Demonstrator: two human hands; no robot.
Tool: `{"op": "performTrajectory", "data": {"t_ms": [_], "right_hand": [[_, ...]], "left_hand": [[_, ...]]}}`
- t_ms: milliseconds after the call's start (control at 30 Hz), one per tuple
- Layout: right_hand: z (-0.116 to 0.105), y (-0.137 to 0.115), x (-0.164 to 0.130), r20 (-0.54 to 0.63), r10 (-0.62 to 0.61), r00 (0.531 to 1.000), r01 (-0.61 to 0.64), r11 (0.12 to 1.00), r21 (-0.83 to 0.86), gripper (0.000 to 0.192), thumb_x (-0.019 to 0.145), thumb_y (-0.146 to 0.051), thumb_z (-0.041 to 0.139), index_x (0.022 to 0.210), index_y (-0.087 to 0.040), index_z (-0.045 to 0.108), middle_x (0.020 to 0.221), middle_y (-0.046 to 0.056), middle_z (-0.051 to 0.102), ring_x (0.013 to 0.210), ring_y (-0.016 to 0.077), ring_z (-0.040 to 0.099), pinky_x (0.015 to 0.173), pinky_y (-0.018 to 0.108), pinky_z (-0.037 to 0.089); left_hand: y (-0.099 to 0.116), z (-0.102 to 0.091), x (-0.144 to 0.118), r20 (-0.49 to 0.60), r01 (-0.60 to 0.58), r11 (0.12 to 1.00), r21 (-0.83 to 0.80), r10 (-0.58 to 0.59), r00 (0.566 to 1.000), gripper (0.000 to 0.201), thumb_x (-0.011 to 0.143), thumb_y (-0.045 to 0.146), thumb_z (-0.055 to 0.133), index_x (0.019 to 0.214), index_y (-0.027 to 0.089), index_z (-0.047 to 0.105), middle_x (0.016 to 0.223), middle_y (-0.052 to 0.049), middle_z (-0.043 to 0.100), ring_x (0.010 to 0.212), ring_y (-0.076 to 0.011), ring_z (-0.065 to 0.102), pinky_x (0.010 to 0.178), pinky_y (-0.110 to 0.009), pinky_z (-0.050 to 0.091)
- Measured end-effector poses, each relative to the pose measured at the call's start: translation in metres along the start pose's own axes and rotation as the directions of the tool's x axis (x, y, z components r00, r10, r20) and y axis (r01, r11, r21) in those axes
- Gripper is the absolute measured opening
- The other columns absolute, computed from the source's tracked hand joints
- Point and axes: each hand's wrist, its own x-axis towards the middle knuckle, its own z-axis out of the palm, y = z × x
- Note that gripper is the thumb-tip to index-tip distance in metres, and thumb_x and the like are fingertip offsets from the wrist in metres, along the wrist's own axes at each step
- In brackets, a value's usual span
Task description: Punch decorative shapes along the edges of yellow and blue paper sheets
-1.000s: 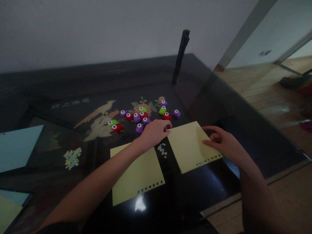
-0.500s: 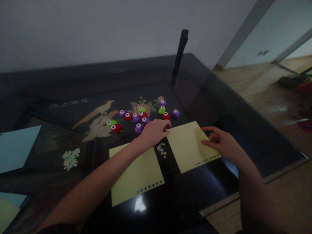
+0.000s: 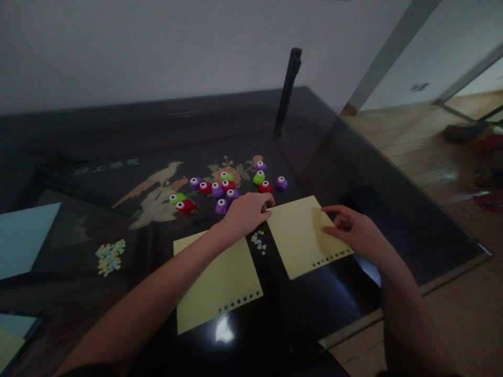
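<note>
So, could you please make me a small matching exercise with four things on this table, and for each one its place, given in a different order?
Things:
1. left hand
2. right hand
3. pale blue sheet
4. black upright post

Places:
A. at the left edge of the table
B. at the far left corner of the right yellow sheet
C. far side of the table, behind the small punches
D. on the right edge of the right yellow sheet

Pairs: 1-B, 2-D, 3-A, 4-C
</note>
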Motion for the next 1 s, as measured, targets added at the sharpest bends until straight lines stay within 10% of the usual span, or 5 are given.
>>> {"op": "performTrajectory", "data": {"t_ms": [267,667,1000], "right_hand": [[-0.002,-0.005,0.000,-0.115,-0.181,0.977,0.149,0.959,-0.239,0.034,0.071,-0.032,0.068,0.103,-0.022,0.068,0.075,0.002,0.049,0.064,0.0182,0.048,0.058,0.033,0.042],[-0.005,-0.002,0.001,0.003,-0.060,0.998,0.060,0.997,-0.047,0.038,0.073,-0.045,0.065,0.103,-0.021,0.066,0.073,0.004,0.062,0.062,0.0202,0.056,0.056,0.034,0.044],[0.006,-0.056,-0.003,-0.040,-0.213,0.976,0.207,0.971,-0.118,0.026,0.079,-0.040,0.061,0.097,-0.022,0.069,0.078,0.005,0.068,0.066,0.0190,0.060,0.063,0.033,0.045]], "left_hand": [[0.000,0.004,-0.002,-0.112,-0.077,0.993,0.090,0.087,0.990,0.015,0.082,0.022,0.060,0.096,0.020,0.063,0.099,-0.006,0.060,0.088,-0.0212,0.059,0.071,-0.031,0.047],[0.010,-0.008,-0.006,-0.047,-0.166,0.979,0.119,0.172,0.984,0.013,0.085,0.016,0.053,0.090,0.017,0.065,0.091,-0.006,0.067,0.088,-0.0209,0.061,0.076,-0.033,0.045],[-0.026,-0.067,-0.119,-0.178,0.009,0.999,-0.035,-0.015,0.984,0.015,0.086,0.020,0.051,0.091,0.018,0.065,0.086,-0.002,0.068,0.078,-0.0147,0.062,0.071,-0.026,0.045]]}}
